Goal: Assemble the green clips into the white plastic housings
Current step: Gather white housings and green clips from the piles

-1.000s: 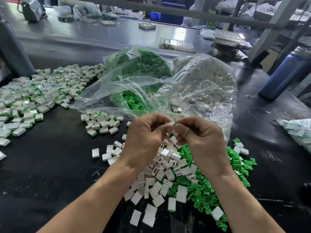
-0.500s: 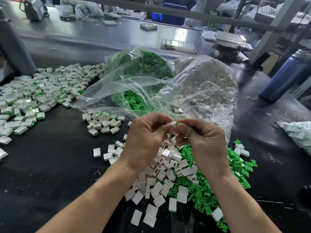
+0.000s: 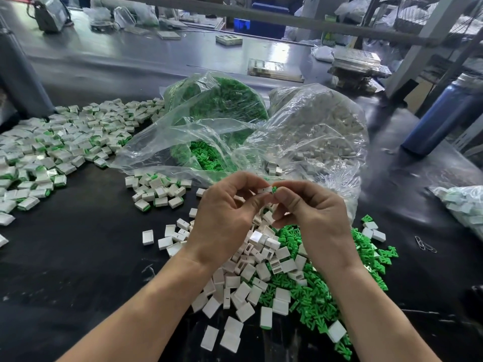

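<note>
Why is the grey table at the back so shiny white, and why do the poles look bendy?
Head view: overhead light bounces off the smooth grey table, making white glare; the clear bags glint too. The wide-angle lens curves the blue pole near the edge. Far shelves look soft; both hands are sharp.

White housings (image 3: 257,276) and bright green clips (image 3: 315,301) lie heaped on a black bench (image 3: 86,262). Far bags (image 3: 308,137) are clear plastic; the right bottle (image 3: 444,113) is blue.
</note>
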Available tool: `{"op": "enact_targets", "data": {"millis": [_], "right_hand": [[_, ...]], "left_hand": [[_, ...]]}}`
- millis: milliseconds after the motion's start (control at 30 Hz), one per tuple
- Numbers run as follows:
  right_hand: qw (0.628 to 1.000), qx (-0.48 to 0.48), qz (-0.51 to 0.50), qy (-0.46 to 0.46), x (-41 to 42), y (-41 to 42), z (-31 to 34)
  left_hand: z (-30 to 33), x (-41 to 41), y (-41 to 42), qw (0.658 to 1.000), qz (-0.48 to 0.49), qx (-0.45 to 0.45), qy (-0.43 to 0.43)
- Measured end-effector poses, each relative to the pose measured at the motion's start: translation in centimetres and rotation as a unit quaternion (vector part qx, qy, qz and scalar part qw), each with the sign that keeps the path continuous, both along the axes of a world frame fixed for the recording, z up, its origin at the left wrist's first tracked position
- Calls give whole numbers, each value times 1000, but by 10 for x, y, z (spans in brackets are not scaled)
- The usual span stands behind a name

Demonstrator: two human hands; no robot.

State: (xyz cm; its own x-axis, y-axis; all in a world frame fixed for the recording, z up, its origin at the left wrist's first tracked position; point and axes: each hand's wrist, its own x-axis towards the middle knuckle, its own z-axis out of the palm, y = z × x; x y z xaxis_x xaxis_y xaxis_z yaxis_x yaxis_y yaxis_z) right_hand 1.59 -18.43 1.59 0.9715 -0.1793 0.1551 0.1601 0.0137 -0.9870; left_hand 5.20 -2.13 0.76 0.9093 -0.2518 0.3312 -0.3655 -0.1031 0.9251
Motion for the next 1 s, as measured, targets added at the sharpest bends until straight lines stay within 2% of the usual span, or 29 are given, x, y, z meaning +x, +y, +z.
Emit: {"op": "enact_targets", "data": {"millis": [167,300,500,600,733,1000], "right_hand": [[996,56,64,26,0,1,2],[995,35,70,56,2,8,2],[997,36,20,72,2,17,-1],[998,38,-11,46,0,21,-1],[997,68,-13,23,0,23,-2],[993,99,-57,24,10,26,-10]], "left_hand": [[3,3,-2,999,-3,-46,4],[3,1,-5,998,-42,-47,18],[6,-8,-16,992,-78,-85,42],[8,-13,-20,989,-86,-104,52],[6,-13,-22,994,-69,-78,43],[5,-14,-24,994,-61,-83,45]]}}
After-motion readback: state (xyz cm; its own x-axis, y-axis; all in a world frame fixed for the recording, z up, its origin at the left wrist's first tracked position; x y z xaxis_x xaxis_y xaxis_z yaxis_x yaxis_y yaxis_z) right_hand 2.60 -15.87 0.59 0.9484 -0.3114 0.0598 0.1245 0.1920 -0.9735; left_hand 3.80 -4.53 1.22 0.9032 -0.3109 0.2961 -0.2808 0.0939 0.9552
